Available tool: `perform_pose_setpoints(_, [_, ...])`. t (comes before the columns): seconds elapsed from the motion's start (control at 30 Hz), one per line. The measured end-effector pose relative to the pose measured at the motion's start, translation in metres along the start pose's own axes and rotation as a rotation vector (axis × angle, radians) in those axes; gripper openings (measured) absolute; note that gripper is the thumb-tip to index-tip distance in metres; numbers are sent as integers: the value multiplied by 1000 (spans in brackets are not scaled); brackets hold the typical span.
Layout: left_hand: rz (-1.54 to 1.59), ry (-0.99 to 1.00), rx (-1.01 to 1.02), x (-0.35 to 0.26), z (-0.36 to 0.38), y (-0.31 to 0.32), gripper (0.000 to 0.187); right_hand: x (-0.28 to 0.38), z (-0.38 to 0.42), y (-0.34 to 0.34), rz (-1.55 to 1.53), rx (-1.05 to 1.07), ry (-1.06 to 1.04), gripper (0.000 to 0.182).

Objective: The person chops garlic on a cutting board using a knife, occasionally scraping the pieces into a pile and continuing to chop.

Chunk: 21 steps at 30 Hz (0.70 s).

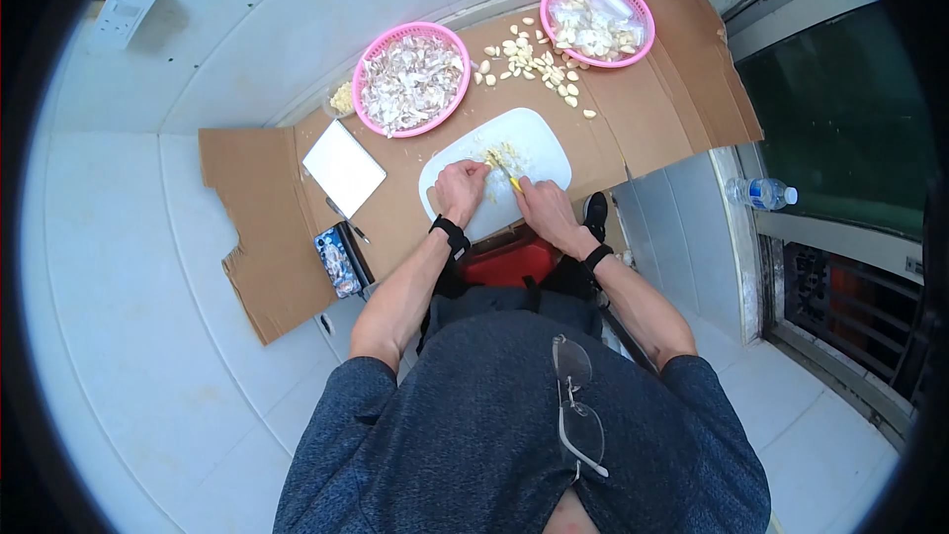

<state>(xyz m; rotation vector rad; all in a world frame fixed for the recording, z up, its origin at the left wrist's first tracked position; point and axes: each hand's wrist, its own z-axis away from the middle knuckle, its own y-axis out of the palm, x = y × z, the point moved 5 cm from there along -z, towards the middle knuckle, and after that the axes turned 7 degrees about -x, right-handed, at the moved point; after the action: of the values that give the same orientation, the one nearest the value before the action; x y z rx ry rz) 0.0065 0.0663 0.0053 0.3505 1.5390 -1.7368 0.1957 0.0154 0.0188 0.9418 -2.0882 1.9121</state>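
A white cutting board [542, 143] lies on brown cardboard, with small chopped yellowish pieces [506, 152] near its middle. My right hand [546, 208] is closed round the yellow handle of a small knife [514, 181], whose blade points up and left to the pieces. On the board's left part rests my left hand [462, 190], its fingers pressed together beside the blade; what they pinch, if anything, is too small to make out. Several peeled garlic cloves [524, 61] lie loose on the cardboard beyond the board.
A pink basket of garlic skins [410, 79] stands behind the board, another with bagged cloves [598, 20] at the back right. At left are a small tub [342, 99], a white pad [344, 168], a pen [362, 234] and a patterned case [338, 262]. A bottle [761, 194] is at right.
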Motion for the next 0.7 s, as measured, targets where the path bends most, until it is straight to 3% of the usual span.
perform_pose_setpoints(0.27, [-10, 35, -14, 15, -7, 11, 26, -6, -7, -3, -1, -91, 55, 21])
perform_pose_setpoints(0.7, [9, -52, 16, 1, 0, -1, 23, 5, 5, 2, 74, -21, -8, 19])
